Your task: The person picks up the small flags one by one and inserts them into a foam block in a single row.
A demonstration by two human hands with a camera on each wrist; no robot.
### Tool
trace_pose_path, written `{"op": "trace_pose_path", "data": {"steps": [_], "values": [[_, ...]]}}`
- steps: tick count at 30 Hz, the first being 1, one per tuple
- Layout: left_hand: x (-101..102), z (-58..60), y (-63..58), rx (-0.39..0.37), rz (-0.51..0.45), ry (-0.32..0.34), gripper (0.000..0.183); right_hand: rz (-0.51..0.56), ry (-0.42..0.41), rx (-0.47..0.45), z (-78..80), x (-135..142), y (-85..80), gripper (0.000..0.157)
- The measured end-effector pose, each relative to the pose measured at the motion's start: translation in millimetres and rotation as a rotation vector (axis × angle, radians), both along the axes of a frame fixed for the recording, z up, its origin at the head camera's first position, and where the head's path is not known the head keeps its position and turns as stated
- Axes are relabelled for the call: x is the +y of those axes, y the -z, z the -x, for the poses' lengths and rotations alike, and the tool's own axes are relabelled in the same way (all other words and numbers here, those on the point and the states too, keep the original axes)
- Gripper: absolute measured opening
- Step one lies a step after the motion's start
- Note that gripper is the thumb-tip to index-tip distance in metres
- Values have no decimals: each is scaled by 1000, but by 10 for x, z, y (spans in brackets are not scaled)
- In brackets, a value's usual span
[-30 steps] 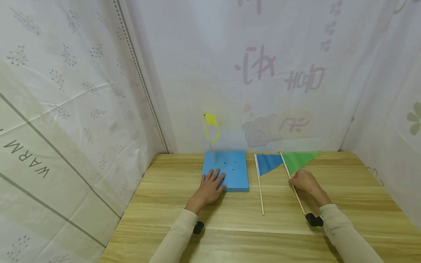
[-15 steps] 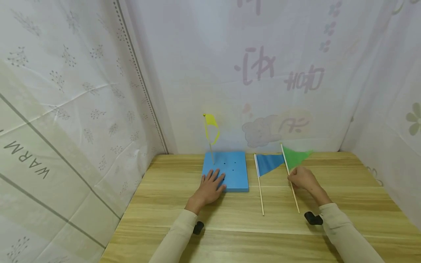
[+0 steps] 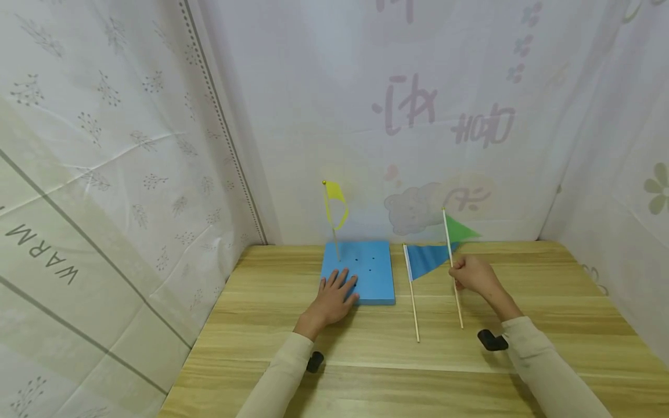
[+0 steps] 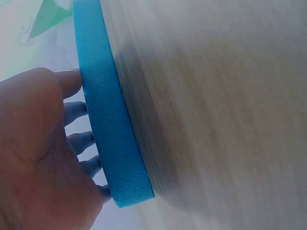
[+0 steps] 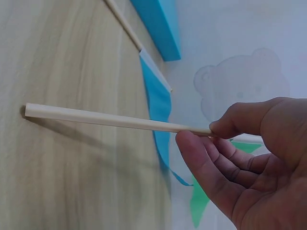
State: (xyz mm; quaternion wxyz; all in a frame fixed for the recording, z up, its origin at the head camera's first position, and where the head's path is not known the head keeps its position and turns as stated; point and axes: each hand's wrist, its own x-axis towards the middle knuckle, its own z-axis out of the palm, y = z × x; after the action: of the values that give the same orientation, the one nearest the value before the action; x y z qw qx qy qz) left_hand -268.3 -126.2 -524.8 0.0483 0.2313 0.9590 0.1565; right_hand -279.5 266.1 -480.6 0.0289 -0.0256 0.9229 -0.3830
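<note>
Flag [image 3: 459, 227] (green) in right hand [image 3: 474, 274], left hand [image 3: 333, 299] — across board edge [image 3: 377, 301]

Wood-grain table [image 3: 387, 371]; printed curtain [image 3: 313, 116]; seemingly bear print [image 3: 410, 210].

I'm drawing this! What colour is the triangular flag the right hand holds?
Green. The green triangular flag shows best in the head view.

Behind your left fingers [image 4: 80, 142] you get a pale, bright haze. Past your right fingers [image 5: 194, 149], the stick [image 5: 105, 118] makes a soft shadow on the table [image 5: 62, 182].
</note>
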Motion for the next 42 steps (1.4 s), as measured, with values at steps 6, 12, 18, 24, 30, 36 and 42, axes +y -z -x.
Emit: {"op": "trace_pose_path", "data": {"steps": [6,12,18,24,30,36,42], "values": [[-20,29,44,1,-3,-1,60,4,-2,22,64,-88,-89,17],[-25,41,70,13,-20,0,60,38,-11,74,126,-218,-176,17],[-17,34,55,10,-18,0,60,27,-13,118,195,-362,-250,18],[-1,-20,-37,5,-21,8,59,36,-11,134,276,-542,-312,18],[0,-28,-43,12,-10,7,59,83,-7,165,353,-739,-380,16],[2,-32,-45,13,-15,6,59,98,-9,205,428,-942,-476,15],[-8,-23,-37,11,-15,12,59,105,-26,256,491,-1121,-545,13]]}}
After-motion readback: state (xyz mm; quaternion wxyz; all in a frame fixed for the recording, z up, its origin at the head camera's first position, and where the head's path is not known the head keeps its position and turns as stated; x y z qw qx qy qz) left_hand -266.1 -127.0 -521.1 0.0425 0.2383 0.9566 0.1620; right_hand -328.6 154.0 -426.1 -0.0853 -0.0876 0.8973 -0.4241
